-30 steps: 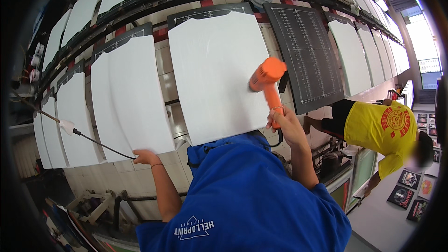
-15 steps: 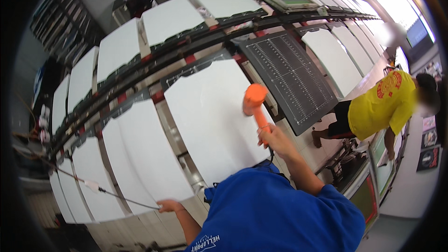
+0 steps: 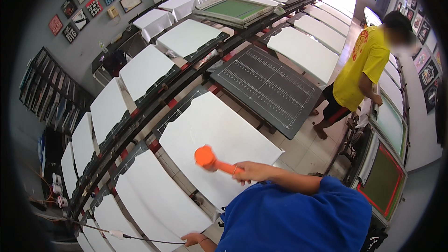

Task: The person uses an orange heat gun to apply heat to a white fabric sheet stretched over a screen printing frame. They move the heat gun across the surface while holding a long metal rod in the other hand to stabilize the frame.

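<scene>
My right hand (image 3: 252, 171) is wrapped round the handle of an orange hair dryer (image 3: 206, 158). The dryer's round body is above a white garment (image 3: 228, 130) laid flat over a board in front of me. My left hand (image 3: 192, 239), low in the view, has its fingers closed on a thin dark cord (image 3: 154, 241). The cord runs off to the left and passes a white connector (image 3: 116, 234). Just beyond my left hand lies another white-covered board (image 3: 158, 196).
A bare black board with white ruler markings (image 3: 268, 88) lies beyond the garment. A dark rail (image 3: 182, 77) runs between rows of white-covered boards. At right, a person in a yellow shirt (image 3: 357, 63) stands by framed screens (image 3: 359, 177). Another green screen (image 3: 233, 9) rests farther back.
The view has swung, showing more of the back wall. My right hand and the hair dryer have swept leftward over the garment. My left hand keeps the cord. The other person stands more upright.
</scene>
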`<state>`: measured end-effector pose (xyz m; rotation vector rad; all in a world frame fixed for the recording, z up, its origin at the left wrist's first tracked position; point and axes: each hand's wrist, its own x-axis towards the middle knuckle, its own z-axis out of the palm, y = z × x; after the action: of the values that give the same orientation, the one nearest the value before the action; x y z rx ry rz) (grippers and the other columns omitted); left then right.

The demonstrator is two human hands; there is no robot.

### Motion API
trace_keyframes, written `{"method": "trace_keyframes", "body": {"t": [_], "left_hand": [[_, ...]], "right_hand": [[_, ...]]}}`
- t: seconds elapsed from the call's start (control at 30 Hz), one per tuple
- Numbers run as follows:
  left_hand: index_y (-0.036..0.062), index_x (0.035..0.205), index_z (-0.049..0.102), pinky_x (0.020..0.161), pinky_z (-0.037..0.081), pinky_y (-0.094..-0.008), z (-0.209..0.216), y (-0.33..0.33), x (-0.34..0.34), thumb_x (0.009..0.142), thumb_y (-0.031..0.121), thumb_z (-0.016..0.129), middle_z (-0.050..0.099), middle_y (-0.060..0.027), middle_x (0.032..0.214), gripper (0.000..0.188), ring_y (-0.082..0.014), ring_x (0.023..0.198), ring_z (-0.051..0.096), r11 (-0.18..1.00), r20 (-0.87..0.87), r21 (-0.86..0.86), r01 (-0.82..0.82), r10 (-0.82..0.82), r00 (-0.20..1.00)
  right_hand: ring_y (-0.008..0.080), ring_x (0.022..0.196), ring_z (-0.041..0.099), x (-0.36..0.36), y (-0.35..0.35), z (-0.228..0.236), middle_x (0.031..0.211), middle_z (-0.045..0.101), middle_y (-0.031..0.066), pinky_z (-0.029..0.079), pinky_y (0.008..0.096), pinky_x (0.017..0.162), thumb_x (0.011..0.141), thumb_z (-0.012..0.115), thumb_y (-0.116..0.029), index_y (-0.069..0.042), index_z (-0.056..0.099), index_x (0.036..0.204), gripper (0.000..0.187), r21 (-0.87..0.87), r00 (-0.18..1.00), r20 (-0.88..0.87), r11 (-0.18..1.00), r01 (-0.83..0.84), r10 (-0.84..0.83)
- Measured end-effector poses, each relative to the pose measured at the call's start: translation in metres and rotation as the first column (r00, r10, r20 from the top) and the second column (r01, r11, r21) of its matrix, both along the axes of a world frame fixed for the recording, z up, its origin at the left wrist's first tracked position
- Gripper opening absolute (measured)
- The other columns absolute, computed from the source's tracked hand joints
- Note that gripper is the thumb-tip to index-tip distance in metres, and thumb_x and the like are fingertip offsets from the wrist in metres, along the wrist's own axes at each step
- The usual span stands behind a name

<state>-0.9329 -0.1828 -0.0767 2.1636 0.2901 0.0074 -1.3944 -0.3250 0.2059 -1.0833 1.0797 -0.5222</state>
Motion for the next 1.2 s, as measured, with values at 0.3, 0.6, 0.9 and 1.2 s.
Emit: {"method": "trace_keyframes", "body": {"t": [0.3,0.6,0.9,1.2], "left_hand": [[0.0073,0.154,0.012,0.094,0.048,-0.0498,-0.044,-0.051,-0.014,0.098,0.028,0.054,0.050,-0.0322,0.131,0.073,-0.0353,0.110,0.059,0.989,0.299,0.143,0.048,-0.089,0.950],[0.0059,0.152,0.016,0.094,0.048,-0.0503,-0.035,-0.105,-0.047,0.098,0.027,0.053,0.051,-0.0316,0.130,0.069,-0.0356,0.110,0.059,0.950,0.429,0.253,0.184,-0.281,0.859],[0.0047,0.151,0.017,0.094,0.048,-0.0504,-0.037,-0.123,-0.055,0.098,0.027,0.054,0.050,-0.0321,0.130,0.068,-0.0369,0.111,0.058,0.944,0.444,0.229,0.236,-0.317,0.838],[0.0035,0.150,0.018,0.095,0.048,-0.0504,-0.042,-0.128,-0.057,0.098,0.027,0.054,0.049,-0.0326,0.130,0.067,-0.0382,0.112,0.057,0.925,0.441,0.238,0.296,-0.375,0.816]], "right_hand": [[0.0120,0.074,0.064,-0.062,-0.001,0.003,0.086,0.060,0.0044,0.049,0.0270,0.059,0.091,0.064,-0.033,-0.002,0.050,0.115,0.042,-0.111,0.866,-0.022,0.862,0.495,-0.500],[0.0101,0.078,0.058,0.025,0.012,-0.018,0.087,0.058,0.0024,0.048,0.0262,0.063,0.092,0.061,-0.039,-0.004,0.054,0.114,0.041,-0.034,0.985,0.146,0.996,-0.083,0.087],[0.0112,0.078,0.059,0.006,0.004,-0.014,0.087,0.060,0.0030,0.049,0.0268,0.063,0.091,0.062,-0.038,-0.004,0.057,0.111,0.040,-0.092,0.996,0.058,0.993,0.071,-0.066],[0.0097,0.076,0.060,-0.043,0.003,0.000,0.091,0.057,0.0029,0.048,0.0255,0.062,0.093,0.062,-0.033,-0.002,0.048,0.121,0.044,-0.085,0.870,0.059,0.866,0.492,-0.489]]}}
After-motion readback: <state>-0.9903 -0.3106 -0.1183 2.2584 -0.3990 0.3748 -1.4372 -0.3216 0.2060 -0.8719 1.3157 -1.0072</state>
